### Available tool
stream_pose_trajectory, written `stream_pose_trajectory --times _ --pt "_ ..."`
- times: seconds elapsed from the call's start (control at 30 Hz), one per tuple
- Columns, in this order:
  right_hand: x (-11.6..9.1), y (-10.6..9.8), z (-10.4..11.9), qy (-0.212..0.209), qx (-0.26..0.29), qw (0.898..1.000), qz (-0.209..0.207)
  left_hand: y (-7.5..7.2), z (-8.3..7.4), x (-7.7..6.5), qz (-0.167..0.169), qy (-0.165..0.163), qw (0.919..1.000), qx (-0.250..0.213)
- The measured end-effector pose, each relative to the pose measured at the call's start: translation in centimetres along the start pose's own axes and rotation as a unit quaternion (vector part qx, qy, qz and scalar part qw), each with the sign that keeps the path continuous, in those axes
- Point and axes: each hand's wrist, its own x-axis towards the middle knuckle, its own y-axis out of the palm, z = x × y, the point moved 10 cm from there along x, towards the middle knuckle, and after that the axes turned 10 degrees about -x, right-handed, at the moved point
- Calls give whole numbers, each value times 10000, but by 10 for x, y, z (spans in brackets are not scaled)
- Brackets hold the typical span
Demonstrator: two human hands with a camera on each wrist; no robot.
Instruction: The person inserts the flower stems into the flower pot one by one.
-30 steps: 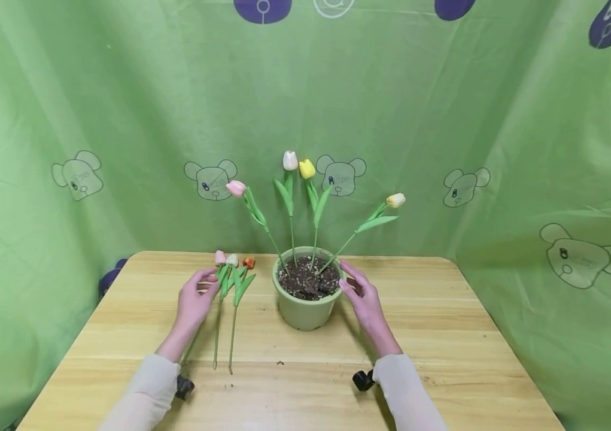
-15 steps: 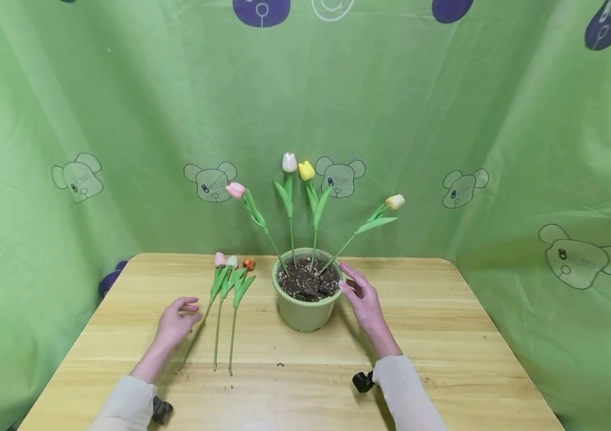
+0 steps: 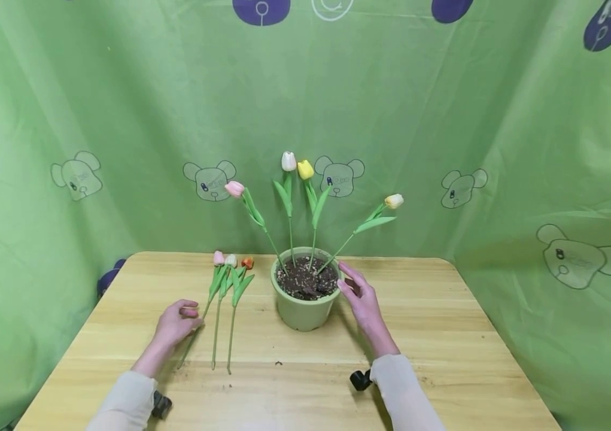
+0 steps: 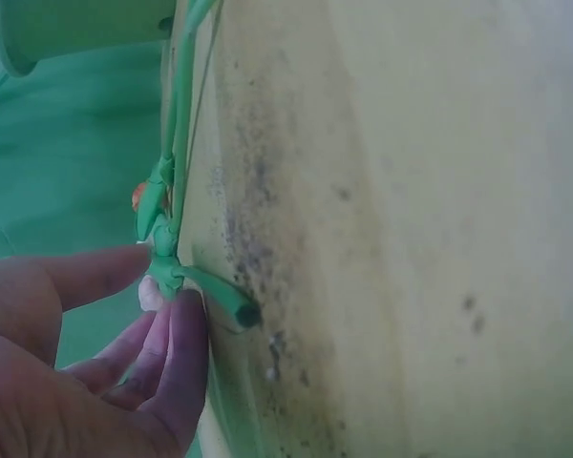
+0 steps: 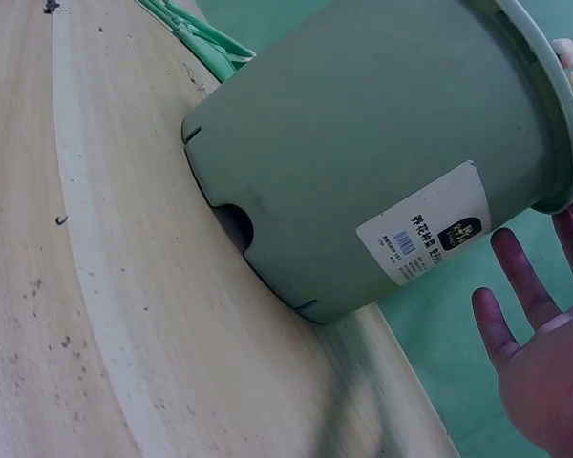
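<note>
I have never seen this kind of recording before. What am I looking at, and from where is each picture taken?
There is no robot here, only a person's two bare hands. The wide pictures come from a camera worn on the head, looking forward and down. The other two come from small black cameras on the wrists, so they look tilted and very near.

On the wooden table stands a green pot with dark soil and four tulips in it. Three more tulips lie to its left. The right hand touches the pot's rim. The left hand is at the stem of the leftmost lying tulip; I cannot tell whether it grips it. Behind hangs a green curtain.
</note>
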Motion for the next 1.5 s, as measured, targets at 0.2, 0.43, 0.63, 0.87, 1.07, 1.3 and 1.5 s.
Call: stream_pose_trajectory --times 0.2,0.43,0.63,0.87,1.07,1.3,1.5 --pt "3 2 3 -23 21 10000 44 -1 0 3 -87 59 9997 211" --pt "2 0 1 -44 141 9999 36 2 -2 7 -10 188 9981 589" --pt "1 1 1 20 16 10000 8 1 -5 8 165 44 9996 220" --pt "-1 0 1 -55 54 9999 -74 -2 -2 6 442 -246 9982 -319" --pt "-1 0 2 -90 75 9999 -69 -5 -3 7 604 -294 9963 -538" --pt "0 -1 3 -116 129 9998 -56 -8 -3 6 588 -279 9942 -860" --pt "-1 0 3 -70 25 10000 -40 -14 -12 1 541 -12 9931 -1039"
